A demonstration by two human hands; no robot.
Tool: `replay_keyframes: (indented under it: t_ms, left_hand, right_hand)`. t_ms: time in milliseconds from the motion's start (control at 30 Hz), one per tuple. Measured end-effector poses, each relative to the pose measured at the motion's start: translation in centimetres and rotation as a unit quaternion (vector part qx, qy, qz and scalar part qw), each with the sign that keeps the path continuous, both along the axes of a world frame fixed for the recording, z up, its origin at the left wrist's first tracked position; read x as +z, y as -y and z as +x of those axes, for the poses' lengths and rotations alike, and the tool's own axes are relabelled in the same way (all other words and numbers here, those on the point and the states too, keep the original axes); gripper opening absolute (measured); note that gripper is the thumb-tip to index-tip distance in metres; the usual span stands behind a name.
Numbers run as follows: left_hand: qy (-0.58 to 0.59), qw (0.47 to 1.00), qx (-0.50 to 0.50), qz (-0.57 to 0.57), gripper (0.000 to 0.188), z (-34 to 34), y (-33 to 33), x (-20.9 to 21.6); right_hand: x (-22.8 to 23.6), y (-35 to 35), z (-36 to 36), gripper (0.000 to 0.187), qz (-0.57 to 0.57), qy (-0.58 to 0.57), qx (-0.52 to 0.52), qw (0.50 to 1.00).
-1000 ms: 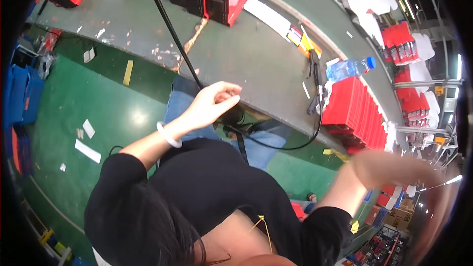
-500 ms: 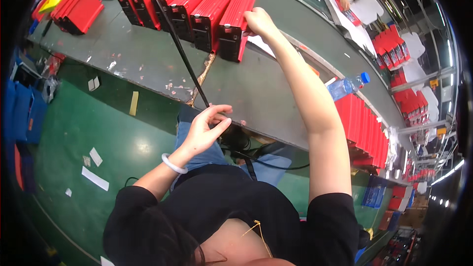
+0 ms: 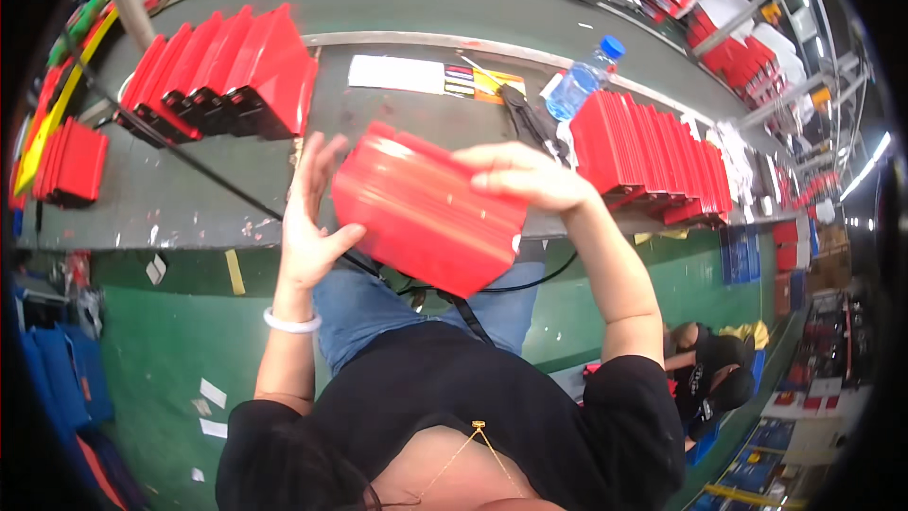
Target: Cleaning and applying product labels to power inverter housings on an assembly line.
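A red ribbed metal case (image 3: 430, 208), box-shaped, is tilted in front of me above the table's near edge. My right hand (image 3: 525, 175) grips its upper right edge, fingers over the top. At its left end is my left hand (image 3: 312, 218), fingers spread and blurred, with the thumb by the case's lower left corner; whether it touches cannot be told. Behind my left wrist area passes a thin black cord (image 3: 222, 185). Left of my hands stands a row of similar red cases (image 3: 270, 66) with black end panels.
More red cases (image 3: 653, 151) stand packed at the right. Near them are a water bottle with a blue cap (image 3: 582, 85), a black-handled tool (image 3: 525, 118) and a white sheet (image 3: 395, 74). A person (image 3: 709, 369) is low at the right. A conveyor (image 3: 426, 5) runs beyond the table.
The right hand has taken the case from the row's right end and brought it close to me. My left hand has risen beside it. The view has swung to the right.
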State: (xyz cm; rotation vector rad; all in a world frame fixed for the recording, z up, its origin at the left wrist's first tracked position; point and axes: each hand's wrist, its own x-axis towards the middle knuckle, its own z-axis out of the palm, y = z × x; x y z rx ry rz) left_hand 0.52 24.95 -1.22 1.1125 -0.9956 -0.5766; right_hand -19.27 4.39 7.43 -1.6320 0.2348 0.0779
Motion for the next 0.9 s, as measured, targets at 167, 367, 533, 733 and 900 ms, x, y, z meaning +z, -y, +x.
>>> replay_keyframes:
  t_ms: [167, 367, 533, 733, 900]
  left_hand:
    - [-0.057, 0.979, -0.183, 0.076, 0.108, 0.1, -0.9, -1.3]
    - [-0.298, 0.952, -0.062, 0.031, 0.090, -1.0, -0.6, -3.2]
    - [-0.368, 0.929, -0.048, 0.007, 0.065, 0.8, -0.1, -3.4]
    - [-0.531, 0.829, -0.140, -0.106, 0.045, 1.4, 2.7, -3.6]
    - [-0.552, 0.830, -0.052, -0.067, 0.042, 0.7, 3.8, -2.3]
  right_hand:
    - [-1.2, -1.2, -1.3, 0.050, 0.017, 0.017, 0.108, 0.994]
    - [-1.0, 4.0, -2.2, 0.034, -0.085, -0.054, -0.042, 0.994]
    - [-4.9, 11.7, -5.1, 0.017, -0.714, -0.229, -0.165, 0.641]
    - [-8.0, 13.2, -5.2, 0.014, -0.746, -0.330, -0.043, 0.576]
    - [-5.7, 12.6, -4.7, 0.015, -0.738, -0.329, -0.114, 0.578]
